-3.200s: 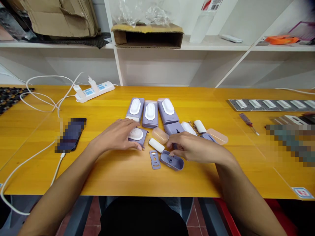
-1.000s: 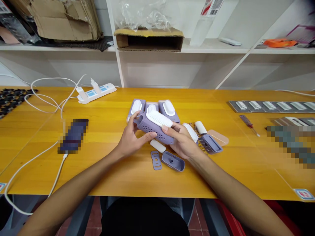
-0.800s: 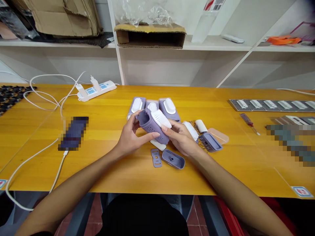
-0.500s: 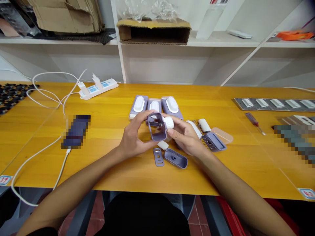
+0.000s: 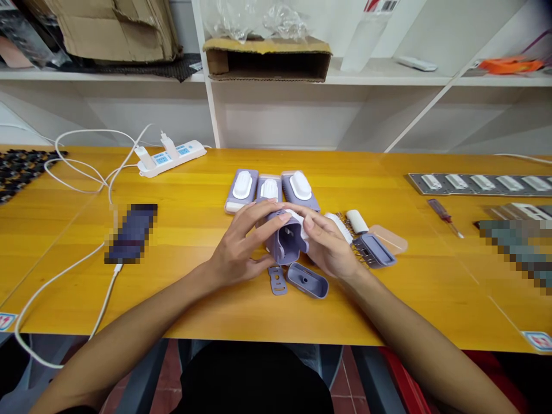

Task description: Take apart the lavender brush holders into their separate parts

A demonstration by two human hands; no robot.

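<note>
Between both hands is a hollow purple plastic housing [image 5: 288, 244], its open end facing me. My left hand [image 5: 241, 241] grips it from the left, fingers across its top. My right hand [image 5: 330, 244] closes around its right side, where a white part [image 5: 298, 221] shows partly, mostly covered by the fingers. Just below on the table lie a flat purple plate with slots [image 5: 278, 280] and a shallow purple cap [image 5: 307, 280]. Behind the hands stand purple units with white oval knobs, one of them at the left [image 5: 241, 188].
Right of my hands lie a purple frame with metal pins [image 5: 377, 249], a white cylinder [image 5: 357, 221] and a translucent lid [image 5: 390, 238]. Farther right is a screwdriver [image 5: 446, 218]. At left are a phone [image 5: 131, 234] on a cable and a power strip [image 5: 172, 158]. Shelves stand behind.
The purple housing has been turned, so its open end faces down toward me. My left fingers have moved over its top, and the white part is now more covered by my right hand.
</note>
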